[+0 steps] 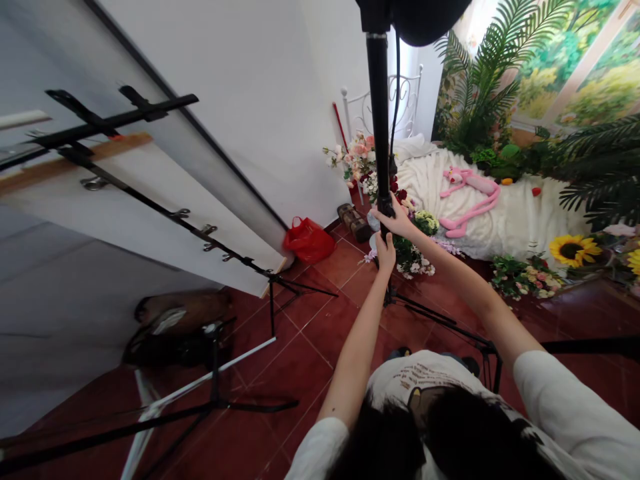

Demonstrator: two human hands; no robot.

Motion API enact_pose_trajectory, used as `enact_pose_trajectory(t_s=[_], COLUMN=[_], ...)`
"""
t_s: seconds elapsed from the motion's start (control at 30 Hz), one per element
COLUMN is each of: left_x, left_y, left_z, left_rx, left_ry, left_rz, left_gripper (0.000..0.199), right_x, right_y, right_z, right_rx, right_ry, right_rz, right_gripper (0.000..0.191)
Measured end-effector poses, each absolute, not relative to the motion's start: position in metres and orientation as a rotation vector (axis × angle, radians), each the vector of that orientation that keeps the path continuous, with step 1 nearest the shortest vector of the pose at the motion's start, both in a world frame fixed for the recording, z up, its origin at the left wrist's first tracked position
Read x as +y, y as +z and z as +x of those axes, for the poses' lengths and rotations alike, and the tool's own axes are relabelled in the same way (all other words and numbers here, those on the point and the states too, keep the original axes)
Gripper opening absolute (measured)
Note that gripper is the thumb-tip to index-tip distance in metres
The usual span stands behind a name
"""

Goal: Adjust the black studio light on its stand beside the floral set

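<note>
Both arms reach forward and up to the black light stand pole (379,120), which rises upright from the red tiled floor (310,333) to the top edge of the view. The right hand (397,220) is wrapped around the pole at its clamp collar, fingers curled shut on it; the left hand (385,255) grips the same pole just below, also closed round it, so the two hands sit nearly touching, one above the other. The pole's head is cut off at the top, where only a dark rounded fixture (425,17) shows in part, and its foot is partly hidden behind the left forearm. To the left of the pole stand two more black tripods, one carrying a white board (150,207). To the right of the pole one pink plush toy (470,193) lies on a white bed (525,213), with one red bag (309,240) on the floor to its left.
</note>
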State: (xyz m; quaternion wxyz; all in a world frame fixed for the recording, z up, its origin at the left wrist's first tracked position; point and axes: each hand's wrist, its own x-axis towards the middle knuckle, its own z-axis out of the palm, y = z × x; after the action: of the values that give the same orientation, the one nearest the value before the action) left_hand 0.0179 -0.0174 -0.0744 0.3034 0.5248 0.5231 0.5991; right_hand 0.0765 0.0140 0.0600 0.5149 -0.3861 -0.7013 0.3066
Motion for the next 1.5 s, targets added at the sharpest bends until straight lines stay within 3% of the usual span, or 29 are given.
enact_pose_trajectory(t_s=[0.2,0.43,0.7,0.9,1.13,1.27,1.5], left_x=[-0.018,-0.014,-0.01,-0.015,-0.016,-0.016,-0.015], left_y=[-0.088,-0.094,-0.099,-0.093,-0.093,-0.095,-0.096], left_z=[0.006,0.005,0.013,0.013,0.012,0.012,0.011], left_rx=[1.272,1.276,1.234,1.329,1.364,1.377,1.346], left_ry=[1.497,1.463,1.607,1.597,1.58,1.555,1.582], left_rz=[1.578,1.552,1.51,1.527,1.542,1.543,1.574], left_gripper=[0.058,0.06,0.043,0.051,0.057,0.058,0.056], right_x=[-0.006,-0.006,-0.015,-0.021,-0.006,0.005,0.031], right_y=[0.022,0.015,0.011,-0.013,-0.031,-0.029,-0.023], right_z=[0.065,0.063,0.12,0.162,0.149,0.142,0.132], right_rx=[-1.61,-1.64,-2.083,-2.255,-2.299,-2.312,-1.976], right_ry=[0.618,0.582,0.506,0.462,0.457,0.428,0.704], right_rz=[-1.071,-1.119,-0.947,-1.041,-1.111,-1.141,-1.292], right_gripper=[0.051,0.053,0.086,0.071,0.067,0.051,0.029])
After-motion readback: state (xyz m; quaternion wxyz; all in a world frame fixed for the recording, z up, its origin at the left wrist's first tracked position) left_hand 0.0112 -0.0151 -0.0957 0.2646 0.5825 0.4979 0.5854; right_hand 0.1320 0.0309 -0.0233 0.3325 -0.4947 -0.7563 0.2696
